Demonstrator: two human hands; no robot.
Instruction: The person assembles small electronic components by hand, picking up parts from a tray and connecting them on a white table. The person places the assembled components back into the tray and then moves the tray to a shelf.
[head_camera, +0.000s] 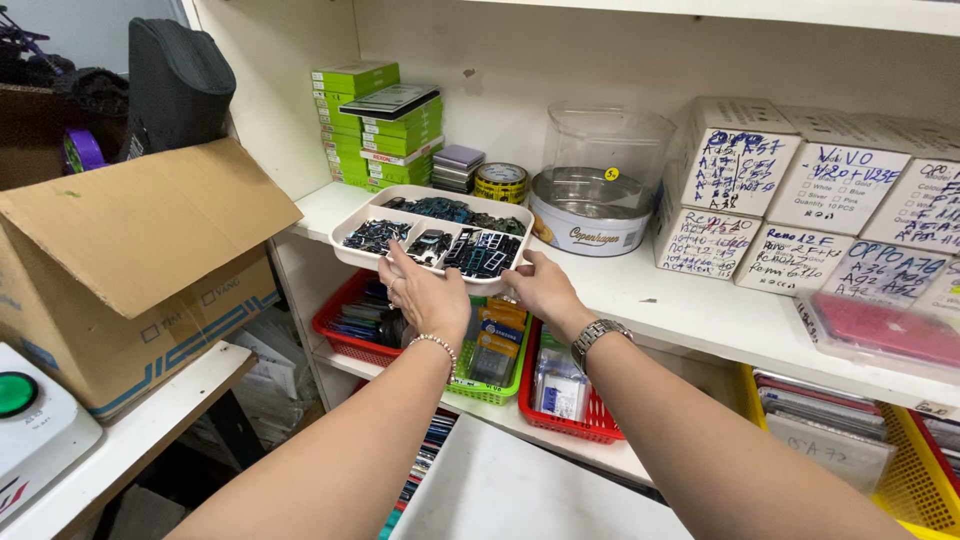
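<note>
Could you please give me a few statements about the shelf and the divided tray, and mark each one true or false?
1. Both hands, left hand and right hand, grip the front edge of the white divided tray. True.
2. The tray's compartments are bare. False: they hold small dark parts.
3. A stack of green boxes stands behind the tray. True.
4. The right wrist wears a beaded bracelet. False: it wears a metal watch; the beaded bracelet is on the left wrist.
5. The baskets below are all blue. False: a red basket and a green basket show.

You stand in a parts stockroom of a repair shop. Shelves (700, 320) hold hand-labelled white boxes (730, 170) and baskets of packets (560, 400).
</note>
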